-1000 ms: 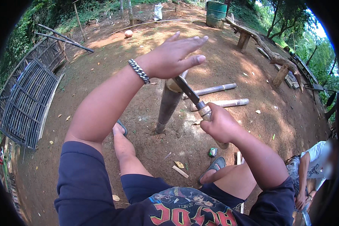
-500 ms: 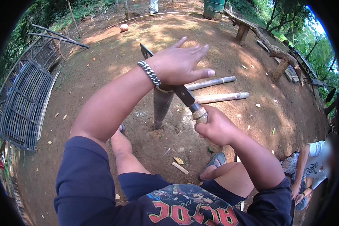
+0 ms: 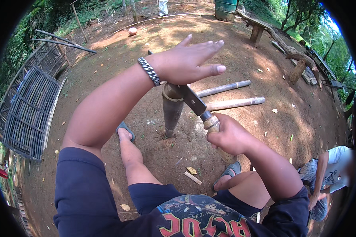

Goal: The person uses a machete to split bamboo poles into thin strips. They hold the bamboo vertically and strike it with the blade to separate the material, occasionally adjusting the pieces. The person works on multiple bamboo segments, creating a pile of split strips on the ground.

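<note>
Right fingers around knife handle

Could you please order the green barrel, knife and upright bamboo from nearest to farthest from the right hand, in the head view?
1. Knife, held in right hand
2. Upright bamboo, to its left
3. Green barrel, far background

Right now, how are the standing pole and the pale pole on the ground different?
The standing pole is upright; the pale pole lies flat. The standing pole is darker than the pale pole. The knife crosses the standing pole's top; the pale pole has no knife on it. Both are round and long.
</note>
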Demonstrator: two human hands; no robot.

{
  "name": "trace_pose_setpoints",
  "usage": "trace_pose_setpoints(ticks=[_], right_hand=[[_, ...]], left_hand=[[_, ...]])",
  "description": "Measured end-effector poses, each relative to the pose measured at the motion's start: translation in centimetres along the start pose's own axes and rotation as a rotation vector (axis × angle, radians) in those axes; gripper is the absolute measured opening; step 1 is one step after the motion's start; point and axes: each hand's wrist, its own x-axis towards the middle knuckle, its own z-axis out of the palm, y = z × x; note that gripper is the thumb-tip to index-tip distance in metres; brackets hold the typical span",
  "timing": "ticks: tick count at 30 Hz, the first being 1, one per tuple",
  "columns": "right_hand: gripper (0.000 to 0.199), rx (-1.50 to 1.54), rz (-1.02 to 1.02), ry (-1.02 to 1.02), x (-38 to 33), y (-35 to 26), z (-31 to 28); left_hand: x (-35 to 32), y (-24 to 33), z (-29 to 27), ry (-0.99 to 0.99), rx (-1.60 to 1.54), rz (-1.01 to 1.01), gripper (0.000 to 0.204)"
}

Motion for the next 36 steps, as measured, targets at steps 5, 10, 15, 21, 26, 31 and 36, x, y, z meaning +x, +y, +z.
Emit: trace_pose_setpoints(ticks=[5, 10, 15, 21, 26, 31, 36], right_hand=[[0.062, 0.069, 0.022, -0.09, -0.3, 0.1, 0.3], [0.059, 0.065, 0.086, -0.068, -0.9, -0.2, 0.3], [0.06, -0.084, 0.038, 0.01, -1.3, -0.3, -0.7], [0.062, -0.303, -0.031, 0.149, -0.9, -0.4, -1.9], [0.059, -0.193, 0.089, 0.081, -0.6, -0.2, -2.8], [0.061, 0.006, 0.086, -0.063, -0.1, 1.2, -2.5], [0.034, 0.0, -0.102, 0.092, 1.1, 2.2, -0.3]], left_hand=[[-0.1, 1.4, 0.6, -0.293, -0.043, -0.089, 0.096], [-0.8, 1.5, 2.2, -0.187, -0.237, -0.041, 0.096], [-1.4, -2.9, 0.8, 0.031, -0.21, -0.027, 0.076], [-2.3, -2.8, 2.4, -0.361, 0.034, -0.213, 0.075], [-0.1, -2.5, 2.1, -0.325, 0.024, -0.103, 0.077], [1.0, -3.8, 1.3, -0.365, -0.109, -0.282, 0.082], [-0.5, -4.9, 2.9, -0.19, -0.14, -0.296, 0.085]])
